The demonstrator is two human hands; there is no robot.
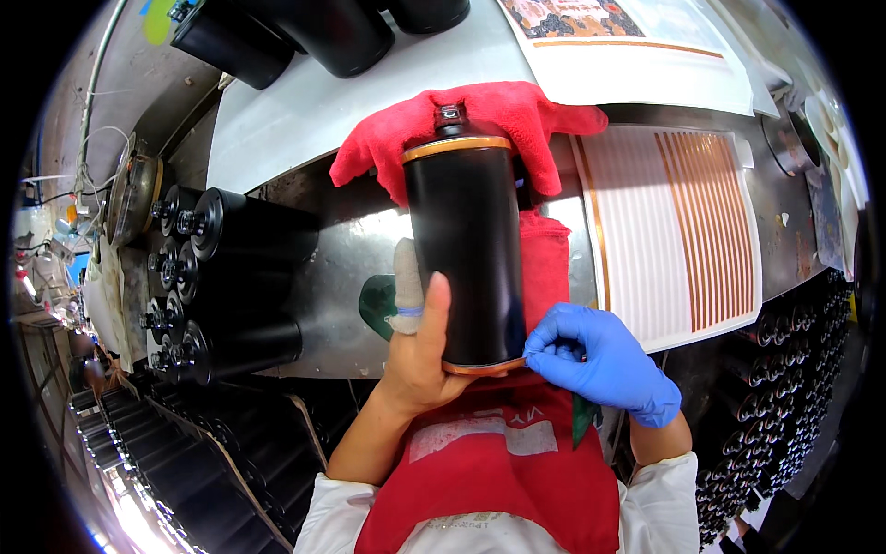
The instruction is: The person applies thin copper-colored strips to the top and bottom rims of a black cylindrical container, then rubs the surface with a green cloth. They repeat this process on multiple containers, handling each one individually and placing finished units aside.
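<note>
A black cylindrical bottle [466,245] with a copper-coloured band [457,148] round its shoulder lies before me, its neck [450,118] pointing away onto a folded red cloth [498,106]. My left hand [425,360], bare but for a grey cover [407,282] on one finger, wraps the bottle's near end, thumb along its side. At that end a copper-coloured strip [480,367] follows the rim. My right hand [591,355], in a blue glove, pinches the strip's right end between thumb and forefinger against the bottle.
A white sheet of copper strips [637,222] lies to the right, with a printed sheet [637,55] beyond. Several black bottles [249,226] lie stacked at left, others [323,37] at the far edge. Rows of bottles [775,406] fill the lower right. A red apron [489,471] covers my front.
</note>
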